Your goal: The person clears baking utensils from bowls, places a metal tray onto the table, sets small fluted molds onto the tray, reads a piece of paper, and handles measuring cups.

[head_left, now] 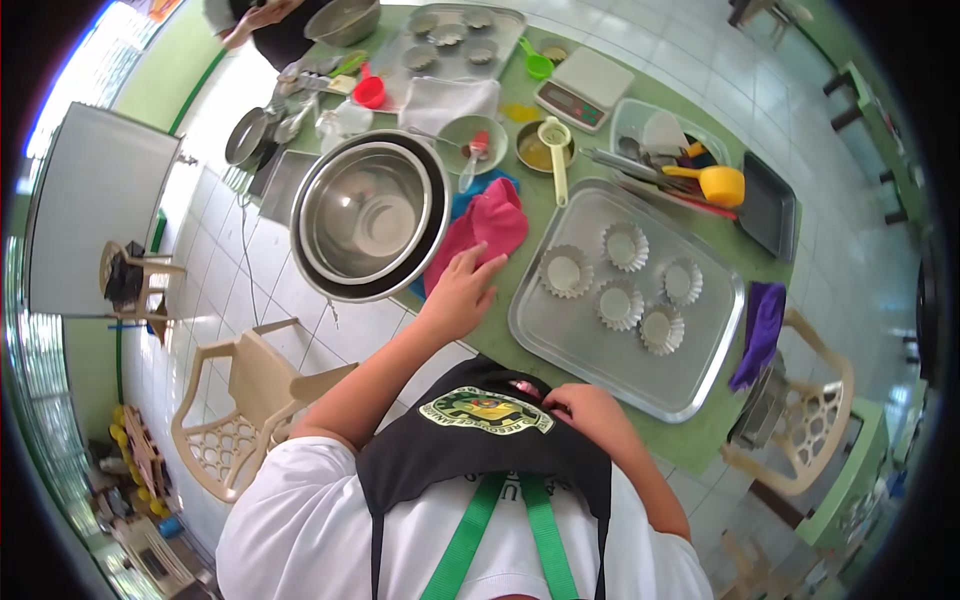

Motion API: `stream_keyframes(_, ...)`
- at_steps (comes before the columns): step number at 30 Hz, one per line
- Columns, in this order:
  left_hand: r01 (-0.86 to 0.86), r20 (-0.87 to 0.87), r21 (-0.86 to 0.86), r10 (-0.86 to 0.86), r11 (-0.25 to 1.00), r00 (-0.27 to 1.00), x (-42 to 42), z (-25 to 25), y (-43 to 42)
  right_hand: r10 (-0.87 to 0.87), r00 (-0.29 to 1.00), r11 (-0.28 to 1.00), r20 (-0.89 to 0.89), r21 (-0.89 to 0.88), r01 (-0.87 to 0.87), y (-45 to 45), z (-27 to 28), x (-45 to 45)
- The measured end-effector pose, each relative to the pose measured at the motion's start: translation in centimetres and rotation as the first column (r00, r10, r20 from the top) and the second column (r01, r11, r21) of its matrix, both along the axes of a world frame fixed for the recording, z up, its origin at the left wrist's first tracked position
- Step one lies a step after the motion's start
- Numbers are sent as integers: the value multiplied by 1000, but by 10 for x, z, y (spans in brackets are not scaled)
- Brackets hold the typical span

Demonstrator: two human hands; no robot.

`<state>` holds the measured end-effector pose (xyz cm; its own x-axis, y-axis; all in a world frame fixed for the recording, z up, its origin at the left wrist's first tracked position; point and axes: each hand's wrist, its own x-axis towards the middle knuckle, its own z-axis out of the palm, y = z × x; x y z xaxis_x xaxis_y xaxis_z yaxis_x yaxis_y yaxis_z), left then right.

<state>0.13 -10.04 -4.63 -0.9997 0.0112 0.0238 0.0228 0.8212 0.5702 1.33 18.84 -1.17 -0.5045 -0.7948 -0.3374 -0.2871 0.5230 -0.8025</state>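
Observation:
My left hand [462, 292] reaches forward with its fingers apart, the fingertips at the lower edge of a pink cloth [495, 222]. A blue cloth [490, 185] lies partly under the pink one. Just left of that hand stand nested steel mixing bowls [368, 220], the inner one bare inside. My right hand [582, 410] rests at my black apron [440, 450], its curled fingers closed on the apron's edge. Ahead of it lies a metal tray [545, 310] holding several fluted tart molds [620, 305].
Beyond are a digital scale [585, 85], a bowl with a red brush [480, 147], a yellow measuring cup [720, 185] on a tub of utensils, and another mold tray [440, 80]. A purple cloth [762, 330] hangs at right. Plastic chairs [240, 400] flank the table. Another person [275, 30] stands far left.

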Motion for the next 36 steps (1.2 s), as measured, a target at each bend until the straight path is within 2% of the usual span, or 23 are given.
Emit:
stream_keyframes(2,38,-45,89,-34,995,998,13,28,-3,126,992,965,-13,235,-120,-12,2,-2)
stream_keyframes(3,41,-58,94,-36,995,998,20,43,-6,107,994,973,-17,210,-101,-17,3,-2)
stream_keyframes(8,6,-162,88,8,996,987,54,96,-42,287,937,956,-199,115,-269,-46,-4,-4)
stream_keyframes(12,-93,-258,64,107,994,960,84,108,-86,467,847,882,-254,206,-424,-94,0,-2)
stream_keyframes(14,-125,-319,83,146,989,936,101,112,-114,440,878,888,-190,239,-394,-121,5,3)
stream_keyframes(16,-173,-277,136,205,975,939,123,113,-148,457,865,880,-209,251,-404,-155,9,7)
stream_keyframes(17,-184,-312,126,215,975,925,135,117,-169,456,870,880,-187,242,-409,-176,11,11)
stream_keyframes(22,-312,-373,180,358,933,856,206,92,-304,530,835,842,-148,214,-496,-320,4,37)
stream_keyframes(24,-420,-267,170,452,891,851,245,74,-363,578,806,808,-129,227,-543,-387,-1,54)
stream_keyframes(26,-499,-241,180,530,848,813,286,70,-409,646,754,759,-120,203,-618,-448,2,70)
stream_keyframes(27,-533,-220,188,564,825,796,305,72,-431,691,712,722,-121,152,-675,-480,9,79)
stream_keyframes(29,-598,-143,209,629,774,764,343,79,-461,699,713,708,-51,190,-680,-533,29,93)
stream_keyframes(31,-659,-105,331,720,676,686,373,75,-486,760,648,649,50,-9,-761,-574,33,96)
stream_keyframes(32,-660,-97,332,720,674,687,383,74,-496,702,681,708,209,-96,-700,-594,48,100)
stream_keyframes(34,-624,29,567,744,538,668,398,71,-512,605,655,796,453,-370,-479,-633,53,102)
stream_keyframes(35,-623,36,573,743,532,668,398,71,-516,486,698,870,525,-371,-326,-656,58,104)
stream_keyframes(36,-492,77,781,723,384,687,390,73,-518,361,721,918,591,-359,-166,-681,64,108)
